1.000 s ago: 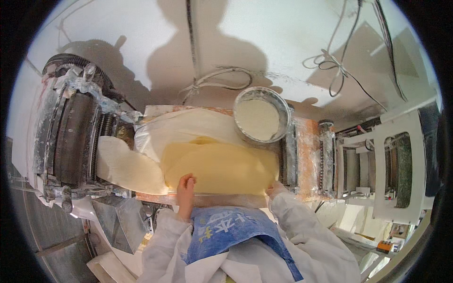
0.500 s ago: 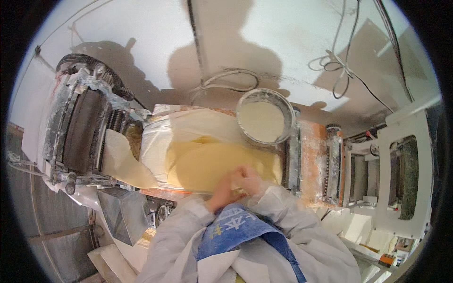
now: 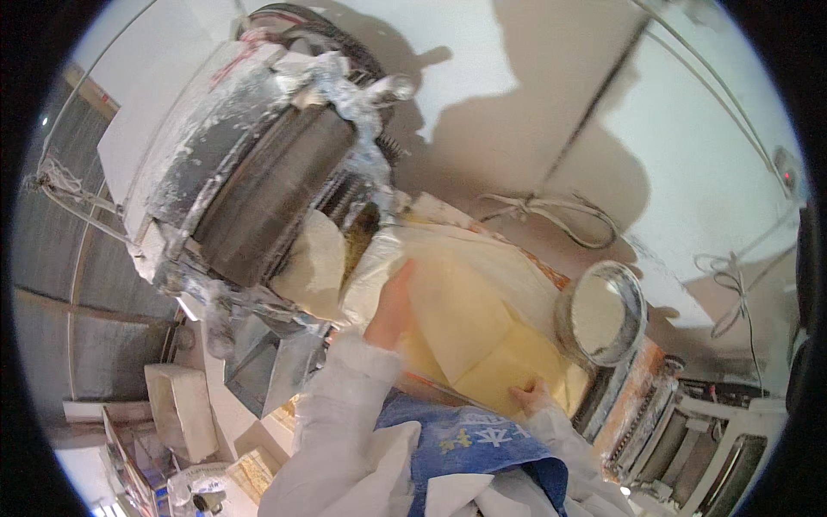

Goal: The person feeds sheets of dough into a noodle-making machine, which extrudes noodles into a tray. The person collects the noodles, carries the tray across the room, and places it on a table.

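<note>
A yellow dough sheet (image 3: 534, 358) lies over the white cloth-like sheeting of the machine's bed in front of me. Its left part is raised as a pale flap, blurred by motion. My left hand (image 3: 393, 312) is at the left edge of this flap and seems to grip it, though the fingertips are partly hidden behind it. Near the front edge of the dough, to the right, my right hand (image 3: 531, 397) has its fingers curled on the sheet. Another pale piece of dough (image 3: 315, 265) hangs by the rollers on the left.
A floury machine with a dark roller (image 3: 271, 198) stands at the left. On the far right of the bed sits a round metal pot (image 3: 600, 314) of pale flour-like stuff. Further right are more rollers and a white machine frame (image 3: 719, 457). A looped cable (image 3: 551, 211) hangs against the wall.
My view has swung left toward the roller machine. My hands were together over the dough's near edge; now they are apart, the left lifting a flap, the right by the front edge.
</note>
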